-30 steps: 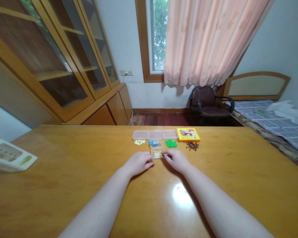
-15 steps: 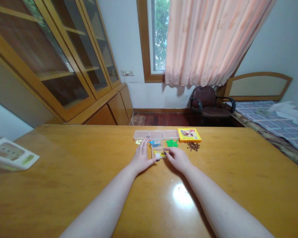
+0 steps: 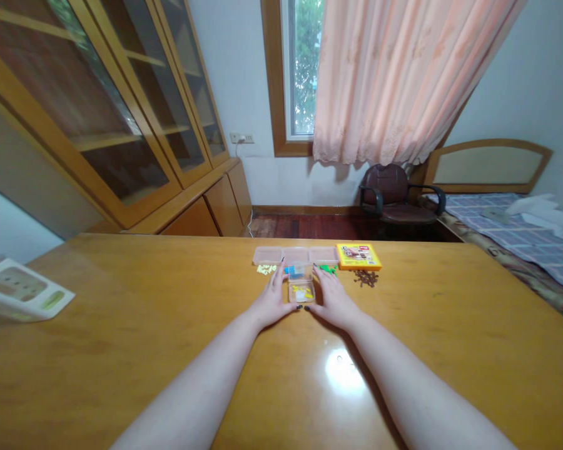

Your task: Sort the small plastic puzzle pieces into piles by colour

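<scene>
A small clear plastic box (image 3: pixel 301 300) lies with its lid open toward the far side, holding yellow pieces (image 3: pixel 304 290) and something whitish. My left hand (image 3: pixel 268 303) is at its left side, thumb at the near edge and fingers stretched along it. My right hand (image 3: pixel 334 301) mirrors this on the right, so the box is held between both hands. Blue pieces (image 3: pixel 296 271) show through the lid. Pale yellow pieces (image 3: pixel 266 269) lie beyond my left fingers. Green pieces (image 3: pixel 328 269) are partly covered by my right fingers.
Three clear trays (image 3: pixel 295 255) line the far table edge beside a yellow box (image 3: pixel 359 256). Brown pieces (image 3: pixel 366 278) lie in front of that box. A white power strip (image 3: pixel 25 289) is at the left. Beyond the table (image 3: pixel 145 337) stand a chair (image 3: pixel 389 194) and a bed.
My right hand has moved from the box's near right corner to along its right side, fingers now reaching forward over the green pieces. The box has shifted slightly right.
</scene>
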### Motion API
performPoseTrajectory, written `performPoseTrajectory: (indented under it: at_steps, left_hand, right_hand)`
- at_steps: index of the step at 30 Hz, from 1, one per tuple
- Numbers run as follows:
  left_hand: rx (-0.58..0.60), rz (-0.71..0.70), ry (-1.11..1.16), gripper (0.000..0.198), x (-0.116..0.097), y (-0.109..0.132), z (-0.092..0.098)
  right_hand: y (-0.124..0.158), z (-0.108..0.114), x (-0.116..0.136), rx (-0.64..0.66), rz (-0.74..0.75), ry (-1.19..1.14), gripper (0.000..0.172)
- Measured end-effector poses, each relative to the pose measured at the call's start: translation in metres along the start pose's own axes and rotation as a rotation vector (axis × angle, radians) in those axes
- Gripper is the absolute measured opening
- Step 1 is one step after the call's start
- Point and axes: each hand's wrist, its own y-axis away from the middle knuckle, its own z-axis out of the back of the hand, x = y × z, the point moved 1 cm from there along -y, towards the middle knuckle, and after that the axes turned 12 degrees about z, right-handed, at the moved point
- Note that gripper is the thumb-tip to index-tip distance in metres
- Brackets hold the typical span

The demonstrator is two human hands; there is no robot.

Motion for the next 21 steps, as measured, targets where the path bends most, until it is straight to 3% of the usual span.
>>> performPoseTrajectory:
  at_steps: [6,12,17,21]
  left_hand:
    - [-0.034,-0.068,-0.099,0.104,0.001,-0.002,0.0]
    - [0.001,-0.121,-0.28,0.069,-0.009,-0.001,0.009]
    - [-0.018,-0.16,-0.437,0.03,-0.015,0.002,0.012]
    - [-0.024,-0.183,-0.515,0.024,-0.026,0.009,0.013]
  right_hand:
    - [-0.003,0.007,0.003,-0.064,0.036,-0.042,0.086]
    - [-0.007,0.014,0.007,-0.046,0.116,0.002,0.038]
    - [-0.008,0.013,0.003,-0.095,0.204,0.053,0.022]
    - [-0.008,0.016,0.006,-0.093,0.223,0.133,0.012]
